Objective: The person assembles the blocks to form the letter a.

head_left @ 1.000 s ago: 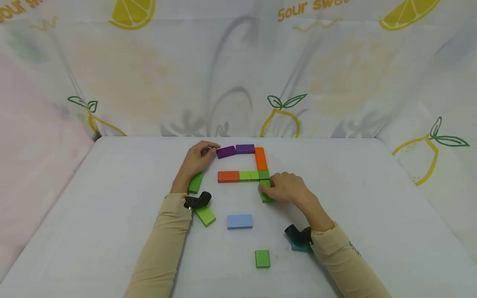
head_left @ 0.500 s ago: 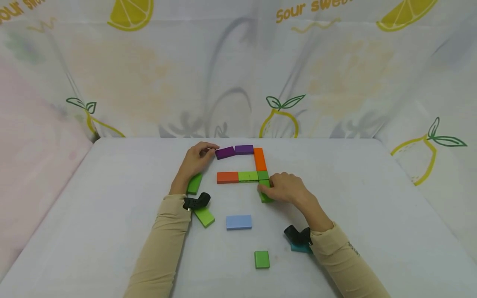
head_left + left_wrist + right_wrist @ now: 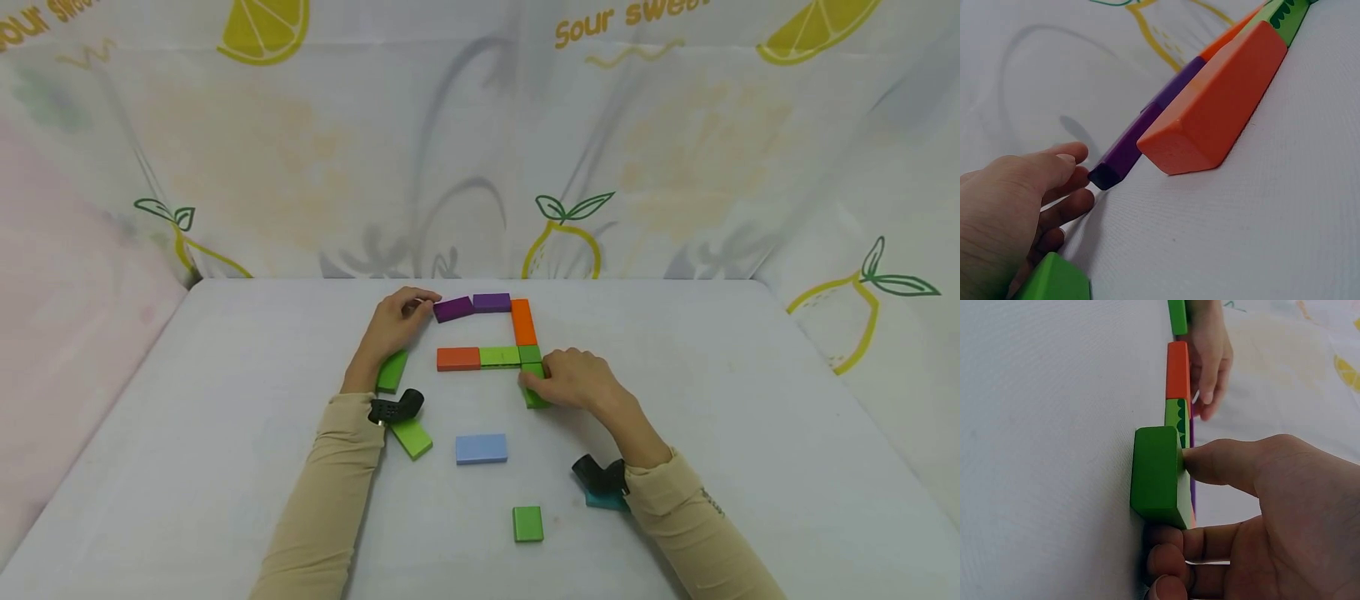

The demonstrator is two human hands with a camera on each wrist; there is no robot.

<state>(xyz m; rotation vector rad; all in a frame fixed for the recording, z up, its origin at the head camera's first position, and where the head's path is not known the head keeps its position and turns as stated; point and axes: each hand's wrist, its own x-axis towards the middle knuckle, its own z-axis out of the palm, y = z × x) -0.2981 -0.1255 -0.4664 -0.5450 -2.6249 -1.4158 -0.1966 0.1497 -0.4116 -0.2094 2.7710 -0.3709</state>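
My right hand [image 3: 581, 379] pinches a green block [image 3: 1155, 469] between thumb and fingers, its long side pointing toward me. That block meets a small green square block [image 3: 529, 354], which ends a row with a light green block [image 3: 499, 357] and a red-orange block [image 3: 458, 359]. From the square, an orange block [image 3: 524, 322] runs back to a purple block [image 3: 491, 302]. A dark purple block [image 3: 453, 309] follows at the left, slightly askew. My left hand [image 3: 390, 325] lies at its outer end, fingers loosely bent, with nothing held between them in the left wrist view.
Under my left forearm lie a green block [image 3: 391, 372] and a lime block [image 3: 412, 437]. A light blue block [image 3: 482, 449] and a green square block [image 3: 528, 524] lie nearer me. My right wrist partly covers a teal block [image 3: 606, 500]. Lemon-print cloth [image 3: 480, 150] hangs behind the table.
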